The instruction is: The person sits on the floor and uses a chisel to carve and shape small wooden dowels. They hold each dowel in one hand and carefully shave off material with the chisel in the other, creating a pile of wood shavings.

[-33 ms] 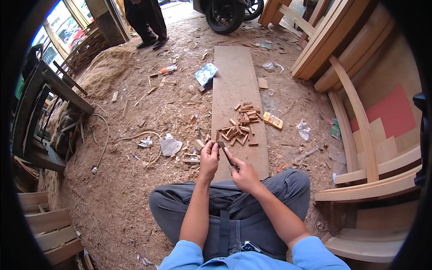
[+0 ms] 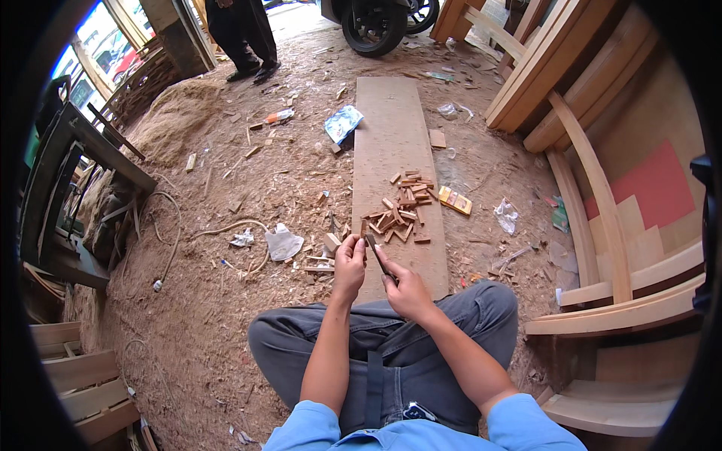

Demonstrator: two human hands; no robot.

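Over the near part of a long flat board (image 2: 387,113), my left hand (image 2: 349,267) pinches a small wooden piece (image 2: 364,228) upright between thumb and fingers. My right hand (image 2: 410,295) is closed round a slim dark hand tool (image 2: 377,252), its upper end close beside that piece. Whether the two touch, and the tool's exact kind, I cannot make out. Just beyond my hands, a loose heap of small brown wooden pieces (image 2: 406,210) lies on the board. A paler wood block (image 2: 332,242) rests left of my left hand.
Sawdust and scraps cover the ground. A yellow packet (image 2: 455,201) lies right of the heap, a blue-white packet (image 2: 344,124) at the board's far left. Wooden frames (image 2: 609,218) stand at right, a dark frame (image 2: 83,188) at left. Another person (image 2: 244,37) stands near a motorcycle wheel (image 2: 374,26).
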